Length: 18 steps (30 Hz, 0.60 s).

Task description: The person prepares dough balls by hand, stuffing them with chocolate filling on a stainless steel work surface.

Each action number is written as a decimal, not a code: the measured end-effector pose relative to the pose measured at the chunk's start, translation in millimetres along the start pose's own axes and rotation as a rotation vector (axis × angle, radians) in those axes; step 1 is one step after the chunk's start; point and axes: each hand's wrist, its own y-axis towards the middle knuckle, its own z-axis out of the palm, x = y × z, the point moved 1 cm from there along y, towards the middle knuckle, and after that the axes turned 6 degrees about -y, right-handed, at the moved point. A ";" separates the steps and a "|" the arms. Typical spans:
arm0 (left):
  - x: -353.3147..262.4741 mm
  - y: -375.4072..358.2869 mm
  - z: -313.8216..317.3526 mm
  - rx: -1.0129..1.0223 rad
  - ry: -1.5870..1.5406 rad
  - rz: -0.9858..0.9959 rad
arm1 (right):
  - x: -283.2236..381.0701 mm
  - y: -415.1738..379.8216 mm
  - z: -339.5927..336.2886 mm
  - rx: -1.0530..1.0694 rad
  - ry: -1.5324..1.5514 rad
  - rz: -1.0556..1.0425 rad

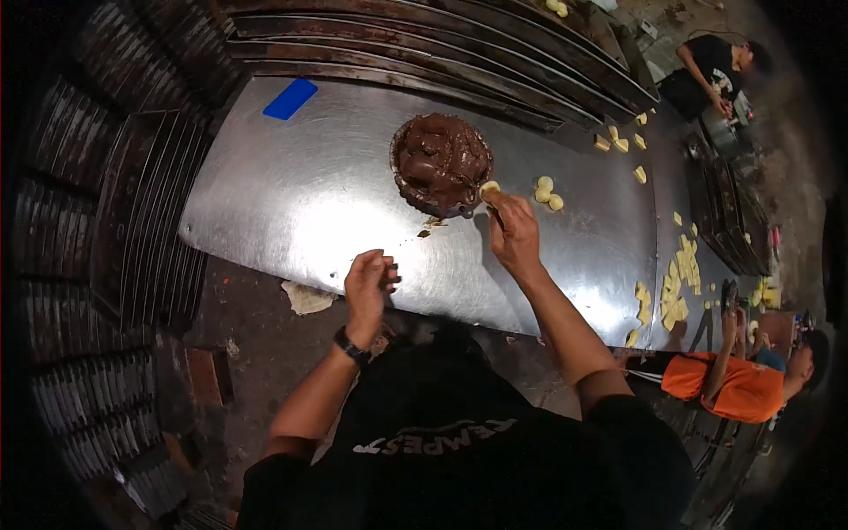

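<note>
Holding dough piece [488, 187] pinched in right hand [512, 231] at rim of chocolate filling bowl [441, 164] on steel table [291, 199]. Left hand [367, 284] curled shut at near edge, contents indiscernible. Best kept low over bowl, scooping sparingly to spare drips.

Our blue card [290, 99] at the table's [291, 203] far corner, stacked trays [424, 44] behind, two co-workers [742, 389] alongside.

Setting: commercial bakery or confectionery workshop. Evidence: long steel table [291, 203]; stacked metal baking trays [115, 230] left of the hands; bowl of chocolate filling [440, 163] ahead; dough pieces [676, 283] to the right; two co-workers [742, 384] nearby.
</note>
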 end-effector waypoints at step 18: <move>-15.5 3.1 33.5 0.236 0.140 -0.185 | 7.2 -62.0 -5.1 0.346 2.120 1.117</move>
